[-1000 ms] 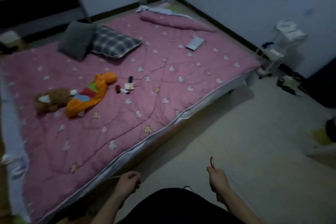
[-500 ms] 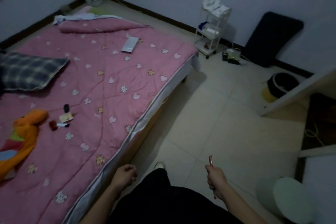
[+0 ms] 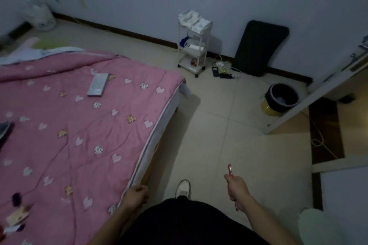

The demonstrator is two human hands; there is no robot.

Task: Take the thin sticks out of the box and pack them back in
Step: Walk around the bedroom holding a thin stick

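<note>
A thin red stick (image 3: 230, 169) stands nearly upright in the right hand (image 3: 238, 192). The fingers are clenched round its middle, and its ends poke out above and below the fist, over the pale floor (image 3: 229, 141). The left hand (image 3: 136, 197) hangs at the edge of the pink quilt (image 3: 79, 125) with its fingers curled. It is too dim to tell whether they hold anything. A white shoe (image 3: 183, 188) shows between the hands.

Compared with half a second ago, the view has swung to the right: the orange toy is out of sight, while the white cart (image 3: 194, 45), the bin (image 3: 281, 98) and the door (image 3: 318, 93) sit more centrally. The right hand has kept the same grip on the stick, and the left has stayed by the bed.
</note>
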